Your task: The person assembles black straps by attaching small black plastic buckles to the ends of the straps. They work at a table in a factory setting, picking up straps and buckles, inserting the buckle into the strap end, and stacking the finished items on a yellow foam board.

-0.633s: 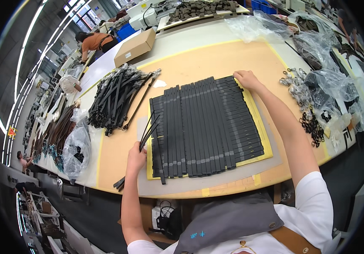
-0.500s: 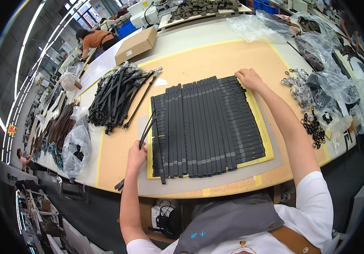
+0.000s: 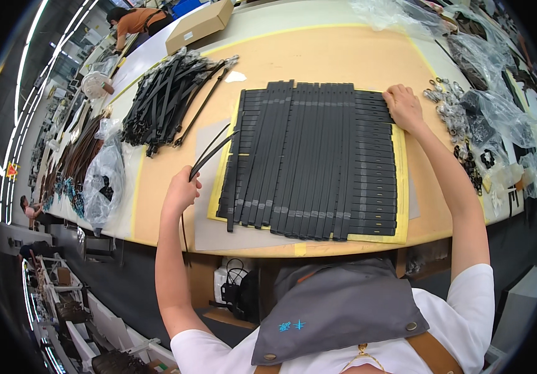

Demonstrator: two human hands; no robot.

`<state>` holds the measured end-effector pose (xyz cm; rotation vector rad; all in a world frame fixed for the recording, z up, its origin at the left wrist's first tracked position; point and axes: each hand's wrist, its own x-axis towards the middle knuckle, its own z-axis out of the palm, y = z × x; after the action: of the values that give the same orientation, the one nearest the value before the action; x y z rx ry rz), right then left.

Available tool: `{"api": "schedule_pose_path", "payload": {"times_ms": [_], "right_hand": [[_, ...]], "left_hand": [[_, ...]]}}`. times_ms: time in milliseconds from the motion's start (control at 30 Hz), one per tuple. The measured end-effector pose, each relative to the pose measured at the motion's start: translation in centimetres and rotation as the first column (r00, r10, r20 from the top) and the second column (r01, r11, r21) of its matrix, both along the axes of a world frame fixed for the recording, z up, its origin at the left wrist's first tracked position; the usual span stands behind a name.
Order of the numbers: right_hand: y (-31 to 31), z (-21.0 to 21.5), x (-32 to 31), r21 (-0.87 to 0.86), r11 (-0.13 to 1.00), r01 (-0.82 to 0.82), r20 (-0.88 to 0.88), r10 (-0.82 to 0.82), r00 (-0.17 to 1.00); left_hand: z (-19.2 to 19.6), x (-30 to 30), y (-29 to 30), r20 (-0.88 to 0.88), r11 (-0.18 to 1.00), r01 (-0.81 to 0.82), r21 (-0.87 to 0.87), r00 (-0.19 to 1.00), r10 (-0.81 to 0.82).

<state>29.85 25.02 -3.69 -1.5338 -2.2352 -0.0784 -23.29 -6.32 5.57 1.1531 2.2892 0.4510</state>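
Note:
Black flat straps (image 3: 312, 162) lie side by side on a yellow-edged board (image 3: 401, 181), long upright ones over a layer of crosswise ones. Pale bands run across the upright straps near their upper and lower ends. My left hand (image 3: 182, 190), left of the board, is closed round a few loose thin black straps (image 3: 209, 153); one end dangles below the table edge. At the board's far right corner my right hand (image 3: 404, 107) has its fingers closed at the end of the topmost crosswise strap (image 3: 371, 98). Its fingertips are partly hidden.
A heap of black straps with metal hardware (image 3: 169, 100) lies to the left. Beyond it stand a cardboard box (image 3: 200, 26) and a person in orange (image 3: 137, 22). Clear plastic bags (image 3: 496, 115) and small metal hooks (image 3: 449, 106) lie on the right. Brown straps (image 3: 78, 156) lie far left.
The board with its straps has turned a little clockwise, my right hand moving along with its far corner. My left hand has shifted left with the loose straps. The view has tilted downward.

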Motion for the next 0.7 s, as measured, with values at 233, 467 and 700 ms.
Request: {"api": "schedule_pose_path", "payload": {"times_ms": [233, 467, 700], "right_hand": [[-3.1, -0.1, 2.2, 0.049, 0.995, 0.082, 0.047, -0.084, 0.995], [-5.2, -0.1, 3.7, 0.091, 0.989, 0.116, 0.030, -0.119, 0.992], [-7.1, -0.2, 5.6, 0.120, 0.981, 0.151, -0.049, -0.146, 0.988]], "left_hand": [[0.6, -1.4, -4.8, 0.297, 0.979, 0.012, -0.205, 0.954, 0.050], [-1.8, -1.2, -4.9, 0.481, 0.989, -0.137, -0.049, 0.865, 0.144], [-2.3, -1.7, -2.3, 0.527, 0.978, -0.207, 0.040, 0.836, 0.155]]}}
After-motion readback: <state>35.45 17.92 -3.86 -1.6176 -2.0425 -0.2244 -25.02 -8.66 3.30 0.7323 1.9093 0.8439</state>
